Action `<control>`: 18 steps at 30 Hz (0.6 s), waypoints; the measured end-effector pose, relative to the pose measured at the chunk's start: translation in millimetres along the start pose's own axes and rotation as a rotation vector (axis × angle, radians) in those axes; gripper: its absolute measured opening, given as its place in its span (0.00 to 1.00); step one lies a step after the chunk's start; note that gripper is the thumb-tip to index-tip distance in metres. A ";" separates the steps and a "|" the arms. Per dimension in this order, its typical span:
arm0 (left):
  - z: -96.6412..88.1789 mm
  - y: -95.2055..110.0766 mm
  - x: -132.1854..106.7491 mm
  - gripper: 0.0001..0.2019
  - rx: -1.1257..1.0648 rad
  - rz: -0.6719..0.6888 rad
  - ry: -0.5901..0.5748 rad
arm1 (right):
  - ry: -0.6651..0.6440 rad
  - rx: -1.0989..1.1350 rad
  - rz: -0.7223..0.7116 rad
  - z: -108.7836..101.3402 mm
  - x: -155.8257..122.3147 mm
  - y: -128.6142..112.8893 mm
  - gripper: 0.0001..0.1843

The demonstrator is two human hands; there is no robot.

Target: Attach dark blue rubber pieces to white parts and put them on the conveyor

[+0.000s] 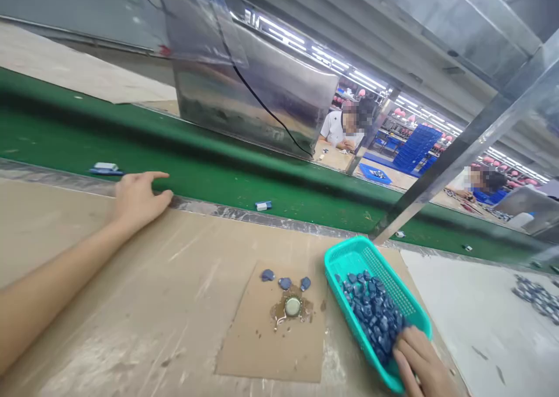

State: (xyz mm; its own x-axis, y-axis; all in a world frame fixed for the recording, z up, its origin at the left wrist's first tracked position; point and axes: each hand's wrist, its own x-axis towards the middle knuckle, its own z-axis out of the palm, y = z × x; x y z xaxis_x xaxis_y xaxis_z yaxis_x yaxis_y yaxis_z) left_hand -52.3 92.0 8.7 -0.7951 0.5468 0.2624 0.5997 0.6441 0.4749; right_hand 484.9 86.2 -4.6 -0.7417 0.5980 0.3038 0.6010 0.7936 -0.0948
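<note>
My left hand (pixel 142 196) reaches over the near edge of the green conveyor belt, thumb and index finger spread, holding nothing. Close beyond its wrist, a small white-and-blue part (pixel 106 168) rides on the belt. My right hand (pixel 421 359) is down in the near end of a turquoise plastic basket (pixel 349 321), its fingers curled among small dark blue pieces (pixel 371 304). The fingertips are partly hidden, so what they pinch is unclear. Between the hands lies a cardboard sheet (pixel 271 350) bearing a bottle cap (pixel 292 307) in a wet brown smear, with three dark blue pieces (pixel 285 283) behind it.
More small parts sit on the green belt (pixel 209 181), one being a white-and-blue part (pixel 262 205). A slanting metal post (pixel 458 152) rises behind the basket. Dark pieces (pixel 537 295) lie on the white surface at right. Two people work across the belt, near blue trays (pixel 374 174).
</note>
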 end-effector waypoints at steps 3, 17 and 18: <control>2.5 0.6 0.1 0.19 0.068 0.032 -0.058 | 0.012 -0.024 0.112 12.4 41.5 -7.3 0.21; 16.1 -22.5 14.5 0.26 0.223 0.246 -0.070 | 0.073 0.023 0.149 19.9 54.1 0.1 0.25; 15.7 -23.7 15.3 0.27 0.221 0.202 -0.062 | 0.085 0.013 0.156 20.2 57.0 -0.9 0.26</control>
State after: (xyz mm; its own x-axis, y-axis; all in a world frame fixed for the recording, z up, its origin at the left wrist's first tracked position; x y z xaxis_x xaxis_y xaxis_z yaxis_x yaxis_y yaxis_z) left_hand -77.2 93.5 -11.7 -0.6551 0.7026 0.2778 0.7554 0.6164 0.2224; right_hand 436.0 121.9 -6.4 -0.6117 0.7027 0.3634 0.7026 0.6937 -0.1587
